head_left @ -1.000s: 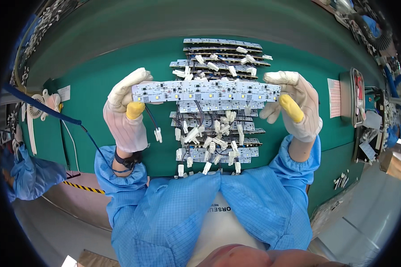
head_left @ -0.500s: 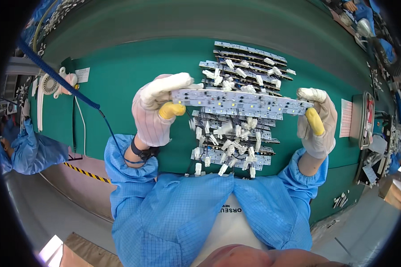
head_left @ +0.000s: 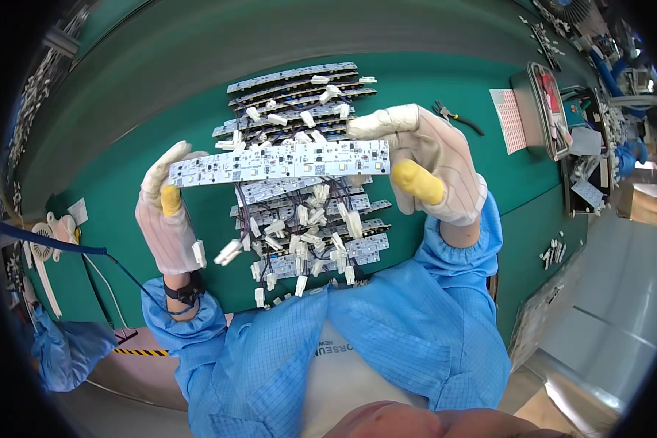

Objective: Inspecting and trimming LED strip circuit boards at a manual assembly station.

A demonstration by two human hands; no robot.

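White LED strip board (head_left: 281, 162) pinched at both ends, L hand (head_left: 169, 219) and R hand (head_left: 434, 164) fingers closed on board edges, held above stacked strips w/ connectors (head_left: 306, 233); risk: edge-only grip could slip, dropping board onto stack below fingertips.

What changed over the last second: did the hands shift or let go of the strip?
Both hands, left hand and right hand, kept the white circuit strip by its ends, tilting it from level to left end low. The pile of strips on the green table stayed put.
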